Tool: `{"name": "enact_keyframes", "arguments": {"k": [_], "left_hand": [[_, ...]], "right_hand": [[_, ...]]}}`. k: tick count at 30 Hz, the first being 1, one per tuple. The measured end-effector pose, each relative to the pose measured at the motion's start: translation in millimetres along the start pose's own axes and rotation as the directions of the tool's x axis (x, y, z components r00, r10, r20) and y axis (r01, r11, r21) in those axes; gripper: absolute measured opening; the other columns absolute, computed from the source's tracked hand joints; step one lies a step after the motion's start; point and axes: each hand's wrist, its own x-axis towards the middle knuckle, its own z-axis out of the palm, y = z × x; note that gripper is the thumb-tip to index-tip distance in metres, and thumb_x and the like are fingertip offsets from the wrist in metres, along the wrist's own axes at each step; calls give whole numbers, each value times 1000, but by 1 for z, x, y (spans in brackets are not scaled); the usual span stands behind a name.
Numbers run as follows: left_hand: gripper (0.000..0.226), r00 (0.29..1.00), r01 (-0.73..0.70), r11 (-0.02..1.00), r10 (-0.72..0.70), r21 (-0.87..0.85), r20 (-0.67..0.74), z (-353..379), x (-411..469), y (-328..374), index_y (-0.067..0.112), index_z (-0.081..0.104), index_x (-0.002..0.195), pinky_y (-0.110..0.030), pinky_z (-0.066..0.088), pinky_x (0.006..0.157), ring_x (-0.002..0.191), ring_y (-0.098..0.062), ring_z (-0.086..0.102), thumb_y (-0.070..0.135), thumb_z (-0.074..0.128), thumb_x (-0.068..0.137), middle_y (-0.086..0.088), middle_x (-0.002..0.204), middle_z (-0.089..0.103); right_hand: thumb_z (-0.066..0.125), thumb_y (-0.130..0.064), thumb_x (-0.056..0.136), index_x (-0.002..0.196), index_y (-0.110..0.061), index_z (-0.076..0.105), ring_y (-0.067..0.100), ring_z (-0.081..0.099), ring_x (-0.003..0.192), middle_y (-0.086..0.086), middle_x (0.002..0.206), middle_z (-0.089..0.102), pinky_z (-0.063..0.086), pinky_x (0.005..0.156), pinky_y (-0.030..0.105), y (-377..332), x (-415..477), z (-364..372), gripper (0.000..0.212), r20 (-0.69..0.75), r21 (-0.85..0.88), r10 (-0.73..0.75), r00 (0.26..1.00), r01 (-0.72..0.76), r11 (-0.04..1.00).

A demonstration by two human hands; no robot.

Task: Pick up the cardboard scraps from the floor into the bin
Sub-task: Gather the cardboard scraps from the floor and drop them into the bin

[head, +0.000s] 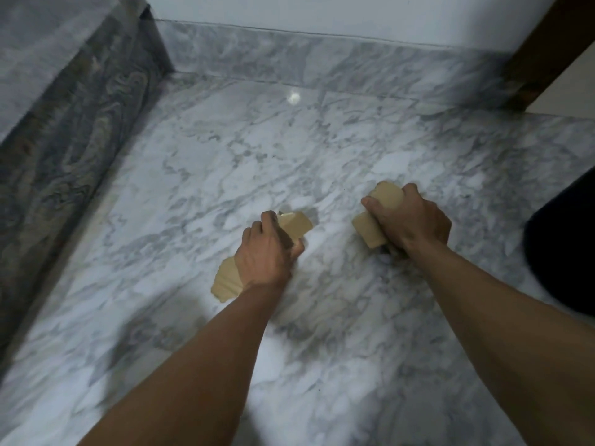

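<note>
My left hand is closed around tan cardboard scraps, which stick out below the wrist and past the fingers. My right hand grips another bundle of tan cardboard scraps, with one end showing above the thumb and the other below it. Both hands hover low over the white and grey marble floor. I see no loose scraps on the floor around them. A dark rounded shape at the right edge may be the bin, but I cannot tell.
A marble skirting and white wall close off the far side. A marble step or ledge rises on the left. A brown door frame stands at the top right.
</note>
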Motion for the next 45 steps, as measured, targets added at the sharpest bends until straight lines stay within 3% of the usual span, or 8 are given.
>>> {"name": "enact_keyframes", "arguments": {"k": [5, 9, 13, 22, 29, 35, 41, 45], "left_hand": [[60, 999, 36, 999, -36, -2, 25, -3, -2, 6, 14, 47, 126, -34, 34, 65, 100, -30, 57, 46, 71, 81, -8, 111, 63], [59, 999, -11, 1000, 11, -6, 39, -6, -2, 4, 15, 48, 126, -35, 35, 62, 88, -33, 62, 42, 73, 79, -9, 112, 63], [59, 995, -81, 997, 81, 6, 53, -13, 5, 7, 17, 48, 129, -33, 32, 62, 73, -26, 49, 33, 72, 77, -8, 107, 63], [70, 995, -75, 995, 71, 66, 63, -7, -34, 18, 17, 46, 132, -35, 38, 63, 96, -34, 63, 56, 73, 81, -8, 116, 58], [64, 999, -15, 998, 17, -61, 34, 6, -47, 18, 7, 56, 126, -36, 38, 57, 79, -40, 63, 41, 82, 78, -15, 111, 61], [67, 995, -57, 997, 62, -59, 80, -9, -29, 22, 20, 47, 132, -34, 34, 63, 87, -38, 63, 49, 77, 80, -7, 123, 55], [68, 960, -247, 967, 253, -59, 123, -57, 31, 84, 36, 43, 139, -36, 39, 72, 92, -33, 64, 48, 72, 78, 0, 117, 59], [78, 898, -426, 903, 429, -55, 93, -99, 65, 151, 46, 36, 147, -34, 36, 73, 102, -33, 64, 52, 70, 77, 0, 121, 62]], "right_hand": [[53, -82, 79, 109, -17, 48, 37, 62, 102, 16, 113, 66, 35, 73, 38, 4, -4, -1, 72, 12, 42, -14, 1000, 14, 999], [53, -82, 79, 110, -18, 49, 36, 61, 102, 15, 112, 66, 35, 74, 37, 7, -7, -4, 71, 17, 68, -15, 1000, 14, 998], [52, -82, 79, 116, -16, 49, 37, 62, 105, 16, 113, 67, 37, 74, 39, 14, -7, -11, 76, 3, 47, -22, 1000, 22, 999], [48, -85, 76, 123, -18, 50, 36, 62, 106, 15, 116, 67, 37, 76, 39, 31, -14, -21, 82, -25, 59, 23, 999, -22, 998], [54, -84, 76, 119, -19, 52, 37, 62, 106, 15, 115, 67, 36, 76, 38, 31, -7, -12, 79, -13, 97, 18, 1000, -16, 995], [51, -83, 80, 133, -18, 48, 38, 60, 113, 17, 122, 65, 35, 78, 39, 30, -6, -26, 85, 13, 31, -42, 999, 42, 999], [40, -70, 95, 156, -41, 24, 40, 56, 122, 15, 141, 57, 42, 94, 44, 25, -6, -90, 69, 3, -9, -106, 994, 106, 994], [35, -61, 101, 158, -43, 23, 37, 53, 127, 10, 146, 55, 45, 99, 48, 23, -11, -151, 61, -72, -30, -150, 986, 149, 988]]}}
